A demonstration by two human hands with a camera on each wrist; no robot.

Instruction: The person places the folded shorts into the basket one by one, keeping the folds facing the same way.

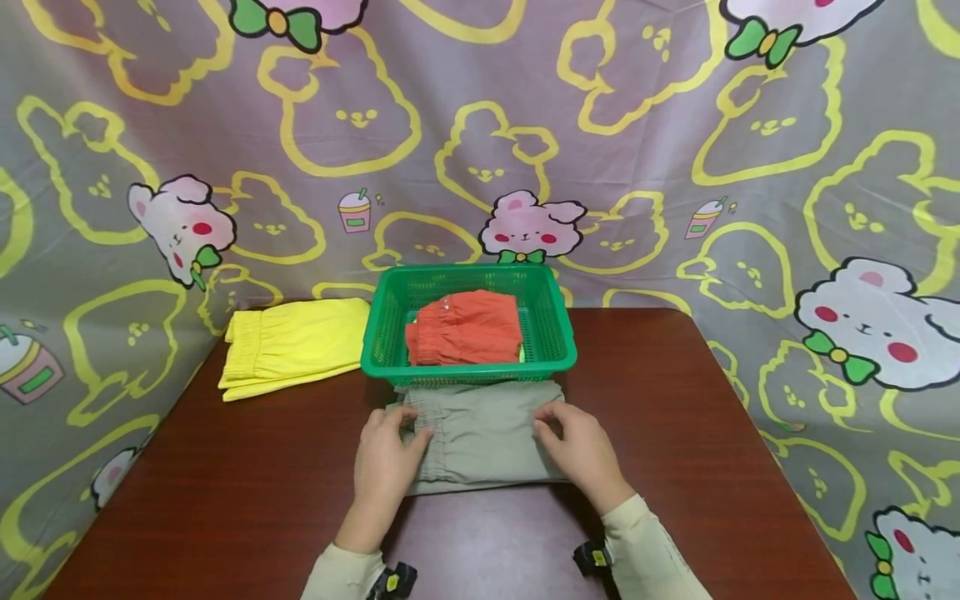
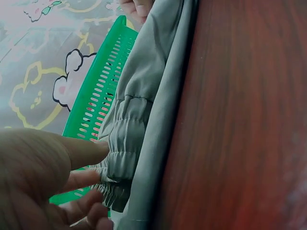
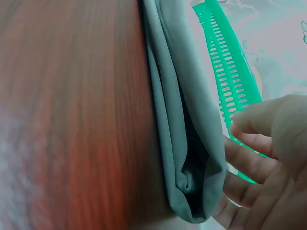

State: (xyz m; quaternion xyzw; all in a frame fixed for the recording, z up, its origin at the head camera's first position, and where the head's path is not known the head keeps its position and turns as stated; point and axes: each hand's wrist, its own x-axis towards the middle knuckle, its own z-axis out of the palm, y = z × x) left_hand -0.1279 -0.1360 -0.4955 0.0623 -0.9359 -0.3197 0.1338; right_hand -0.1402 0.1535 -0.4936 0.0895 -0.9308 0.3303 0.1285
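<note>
Folded grey-green shorts or trousers [image 1: 487,437] with a gathered elastic waistband [image 2: 127,143] lie on the table in front of the green basket. At the waistband end is my left hand [image 1: 386,454], its thumb touching the fabric in the left wrist view and its fingers loosely bent. My right hand [image 1: 581,446] is at the opposite, folded end. Seen from the right wrist, that hand's fingers [image 3: 249,158] touch the outside of the fold, with the thumb apart from the cloth. The folded layers [image 3: 192,177] show at this end.
A green plastic basket [image 1: 468,373] stands just behind the grey garment, with a folded orange-red garment [image 1: 472,329] inside. Left of it lies folded yellow clothing [image 1: 300,342] with an elastic waistband. A patterned cloth [image 1: 637,167] hangs behind the brown table [image 1: 675,400].
</note>
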